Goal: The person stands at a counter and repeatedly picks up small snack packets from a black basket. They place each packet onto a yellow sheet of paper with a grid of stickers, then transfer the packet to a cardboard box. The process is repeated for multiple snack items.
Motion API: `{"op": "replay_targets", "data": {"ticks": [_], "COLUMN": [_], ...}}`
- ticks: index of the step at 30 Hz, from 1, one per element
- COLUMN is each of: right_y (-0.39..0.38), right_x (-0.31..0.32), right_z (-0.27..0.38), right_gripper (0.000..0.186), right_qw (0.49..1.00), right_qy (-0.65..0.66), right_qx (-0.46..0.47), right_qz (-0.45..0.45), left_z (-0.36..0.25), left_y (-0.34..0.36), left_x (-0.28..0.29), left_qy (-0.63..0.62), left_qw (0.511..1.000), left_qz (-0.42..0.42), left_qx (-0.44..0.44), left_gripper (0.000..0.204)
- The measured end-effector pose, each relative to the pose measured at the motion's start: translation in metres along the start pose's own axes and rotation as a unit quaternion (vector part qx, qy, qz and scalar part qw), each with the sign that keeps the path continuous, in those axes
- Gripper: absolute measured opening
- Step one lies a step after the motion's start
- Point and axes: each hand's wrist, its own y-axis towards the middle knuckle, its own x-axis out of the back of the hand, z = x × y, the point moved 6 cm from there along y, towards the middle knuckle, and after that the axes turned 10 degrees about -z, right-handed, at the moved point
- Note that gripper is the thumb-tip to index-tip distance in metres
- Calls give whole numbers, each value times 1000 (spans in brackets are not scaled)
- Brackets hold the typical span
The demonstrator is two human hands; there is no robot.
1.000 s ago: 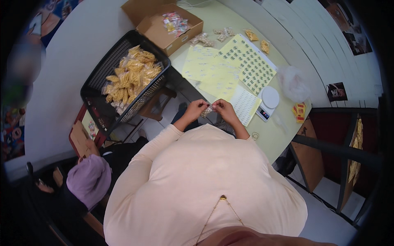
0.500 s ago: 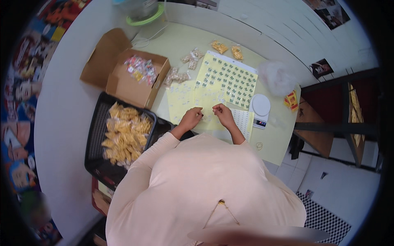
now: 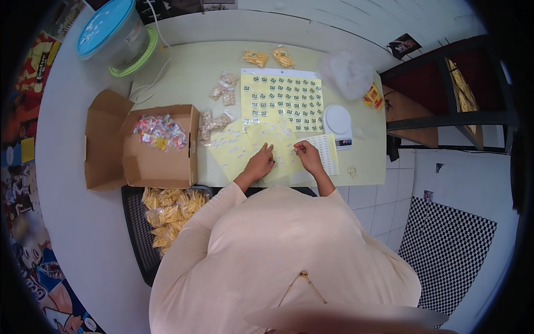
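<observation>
Small pale stickers are scattered over a yellow backing sheet (image 3: 271,137) in front of me. My left hand (image 3: 260,163) rests on its near part, fingers stretched out and lying down on the paper. At the sheet's right edge my right hand (image 3: 308,157) has thumb and forefinger pinched together; anything between them is too small to make out. Another yellow sheet (image 3: 227,149) lies partly under the first. Beyond is a large sheet of green-printed stickers (image 3: 282,100). A sheet with rows of small labels (image 3: 328,155) lies just right of my right hand.
An open cardboard box (image 3: 160,167) with colourful small packets stands left, above a black basket (image 3: 138,228) of bagged yellow snacks. A white scale (image 3: 337,120) sits right. Small snack bags (image 3: 255,58), clear plastic bags (image 3: 347,75) and a lidded tub (image 3: 114,33) are farther back.
The whole view has swung, so the table sits squarer and the box shows lower left. My left fingers have stretched out onto the sheet. My right hand stays pinched.
</observation>
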Motion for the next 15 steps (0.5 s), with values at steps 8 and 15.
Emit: {"op": "replay_targets", "data": {"ticks": [8,15], "right_y": [43,126], "right_x": [31,39], "right_z": [5,26], "right_gripper": [13,20], "right_qw": [985,963], "right_qy": [-97,-150], "right_qx": [121,204], "right_qz": [-79,-97], "left_z": [-5,5], "left_y": [-1,-10], "left_x": [16,18], "left_qy": [34,84], "left_qw": [996,992], "left_qz": [13,-34], "left_qx": [76,88], "left_gripper": [53,54]}}
